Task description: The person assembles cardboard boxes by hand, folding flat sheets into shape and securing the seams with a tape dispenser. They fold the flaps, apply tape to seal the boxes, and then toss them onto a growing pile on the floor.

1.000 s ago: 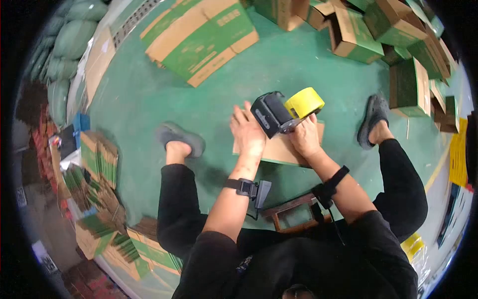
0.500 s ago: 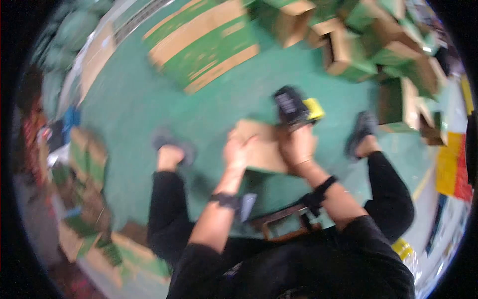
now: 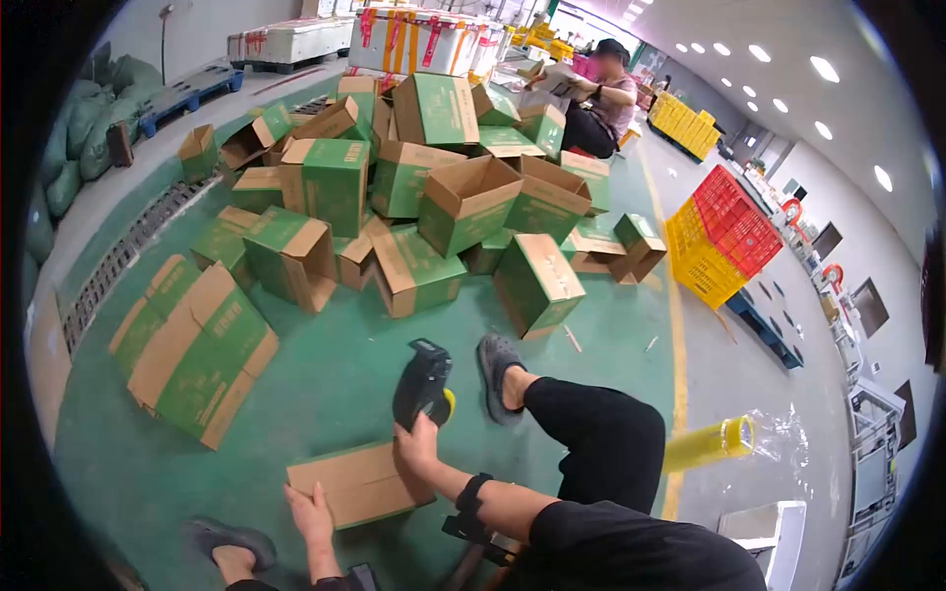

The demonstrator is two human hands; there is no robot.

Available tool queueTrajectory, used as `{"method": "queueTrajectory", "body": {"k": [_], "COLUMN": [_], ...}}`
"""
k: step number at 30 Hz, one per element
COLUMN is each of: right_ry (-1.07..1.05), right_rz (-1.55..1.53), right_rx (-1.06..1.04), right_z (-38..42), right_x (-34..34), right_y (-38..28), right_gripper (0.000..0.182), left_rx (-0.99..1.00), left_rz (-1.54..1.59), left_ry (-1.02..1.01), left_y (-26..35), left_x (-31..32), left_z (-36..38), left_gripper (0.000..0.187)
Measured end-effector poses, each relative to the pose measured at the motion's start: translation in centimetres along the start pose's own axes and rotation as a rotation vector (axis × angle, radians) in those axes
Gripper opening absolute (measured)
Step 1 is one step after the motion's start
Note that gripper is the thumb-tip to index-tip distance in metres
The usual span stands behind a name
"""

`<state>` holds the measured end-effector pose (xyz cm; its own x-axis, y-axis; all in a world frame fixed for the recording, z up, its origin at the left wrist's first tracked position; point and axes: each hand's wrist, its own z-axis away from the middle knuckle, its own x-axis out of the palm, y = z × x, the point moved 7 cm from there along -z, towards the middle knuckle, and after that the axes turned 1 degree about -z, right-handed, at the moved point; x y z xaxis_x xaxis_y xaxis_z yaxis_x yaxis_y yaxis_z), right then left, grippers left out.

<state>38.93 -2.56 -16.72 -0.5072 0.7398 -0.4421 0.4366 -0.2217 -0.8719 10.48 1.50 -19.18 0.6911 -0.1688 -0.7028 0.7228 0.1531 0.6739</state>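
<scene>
A green and brown cardboard box [image 3: 360, 483] lies in front of me between my feet, its brown face up with a seam along the middle. My left hand [image 3: 311, 514] grips its left end, fingers at the edge and thumb over the top. At the box's right end, my right hand [image 3: 419, 443] is wrapped around the handle of a black tape dispenser [image 3: 424, 379] with a yellow part. The dispenser points up and away from me, beyond the box's far right corner.
Many green and brown boxes [image 3: 340, 187] are piled ahead on the green floor. A flattened carton [image 3: 202, 360] lies left. A seated person [image 3: 606, 94] is behind the pile. Red and yellow crates [image 3: 724, 231] stand right, and a yellow roll [image 3: 708, 443] lies nearer.
My view has swung up and to the right, bringing the box pile and the room into sight. Both hands stay at the box, and the tape dispenser is still in my right hand.
</scene>
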Motion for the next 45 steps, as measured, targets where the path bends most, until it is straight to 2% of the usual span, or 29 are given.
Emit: {"method": "queueTrajectory", "body": {"k": [1,4,6,7,9,11,12,13,15,16,17,18,19,20,21,23,24,25,28,29,31,32,33,35,37,39,41,44,45], "right_ry": [-0.023,-0.082,-0.25,-0.247,-0.68,-0.682,-0.64,-0.638,-0.751,-0.749,-0.72,-0.792,-0.688,-0.748,-0.645,-0.646,-0.467,-0.517,-0.722,-0.877,-1.05,-1.162,-1.233,-1.271,-1.305,-1.324,-1.441,-1.512,-1.51], "right_rz": [-0.003,0.159,0.189,0.147,0.391,0.296,0.316,0.307,0.421,0.475,0.647,0.605,0.492,0.554,0.448,0.243,0.171,0.197,0.321,0.419,0.298,0.294,0.215,0.304,0.264,0.219,0.277,0.459,0.558], "right_rx": [0.041,-0.036,-0.298,-0.447,-0.452,-0.826,-0.925,-0.923,-0.736,-0.723,-0.485,-0.317,-0.41,-0.369,-0.49,-0.578,-0.728,-0.778,-1.069,-1.008,-0.88,-0.54,-0.436,-0.529,-0.374,-0.426,-0.609,-0.538,-0.589], "right_z": [0.1,0.0,0.4,1.2,3.3,5.8,6.0,5.6,5.1,5.0,3.4,3.0,3.0,2.8,3.1,2.9,3.6,3.4,2.0,1.7,2.0,1.9,2.4,2.7,4.9,6.4,8.4,11.7,13.2], "right_x": [0.4,-0.1,1.2,1.7,4.9,6.3,5.9,5.7,6.2,6.0,5.1,5.6,5.9,6.3,6.8,5.9,5.5,5.7,4.7,5.1,4.8,5.6,6.3,7.4,9.7,13.1,16.7,21.5,23.1], "right_y": [0.7,-0.8,-2.6,-3.8,-4.9,-5.6,-6.9,-7.8,-6.9,-6.5,-7.8,-5.7,-5.2,-4.9,-4.9,-8.2,-7.0,-7.6,-10.7,-12.3,-17.9,-17.8,-19.1,-22.9,-25.9,-27.2,-27.1,-25.5,-24.7], "right_gripper": [0.031,0.029,0.035,0.038,0.04,0.037,0.024,0.024,0.025,0.024,0.021,0.023,0.024,0.026,0.026,0.023,0.028,0.04,0.057,0.062,0.059,0.058,0.058,0.054,0.05,0.049,0.047,0.039,0.036], "left_rx": [0.0,0.022,0.016,0.011,-0.024,-0.046,-0.013,0.017,0.297,0.453,0.648,0.609,0.704,0.685,0.668,0.689,0.636,0.645,0.673,0.68,0.621,0.696,0.781,0.81,0.82,0.846,0.793,0.763,0.728], "left_rz": [-0.015,-0.071,-0.06,-0.055,-0.034,-0.016,-0.13,-0.238,-0.345,-0.297,-0.24,-0.056,-0.236,-0.273,-0.247,-0.177,-0.167,-0.167,-0.245,-0.287,-0.21,-0.195,-0.173,-0.123,-0.134,-0.141,-0.151,-0.135,-0.12], "left_ry": [0.007,0.028,0.041,0.045,0.039,0.038,0.116,0.195,0.462,0.476,0.401,0.203,0.035,-0.046,-0.044,-0.036,-0.005,-0.016,-0.034,-0.015,-0.03,0.023,0.074,0.144,0.167,0.183,0.135,0.079,0.065], "left_y": [-0.1,0.5,0.5,0.3,0.9,0.2,-0.5,-1.3,4.3,5.2,7.8,7.1,7.6,9.1,9.1,9.0,7.7,7.5,8.3,7.6,6.7,6.1,5.7,6.4,5.9,6.0,6.0,6.1,6.1], "left_x": [-0.1,-0.2,-0.2,-0.1,-0.5,0.1,0.4,0.5,-1.6,-1.4,-0.9,1.5,3.3,3.6,3.3,2.5,1.5,1.5,2.4,2.4,2.8,2.8,3.0,3.2,3.3,3.1,3.0,2.9,3.0], "left_z": [-0.1,0.2,0.2,0.4,0.6,0.8,0.5,0.7,2.6,3.5,4.7,5.6,7.2,8.1,8.3,7.8,8.2,8.2,8.1,8.2,7.8,8.2,8.6,8.4,8.4,8.4,8.2,8.0,8.0], "left_gripper": [0.069,0.07,0.069,0.067,0.067,0.066,0.066,0.067,0.063,0.058,0.054,0.053,0.061,0.072,0.078,0.079,0.079,0.079,0.078,0.077,0.075,0.073,0.071,0.064,0.061,0.058,0.054,0.046,0.041]}}
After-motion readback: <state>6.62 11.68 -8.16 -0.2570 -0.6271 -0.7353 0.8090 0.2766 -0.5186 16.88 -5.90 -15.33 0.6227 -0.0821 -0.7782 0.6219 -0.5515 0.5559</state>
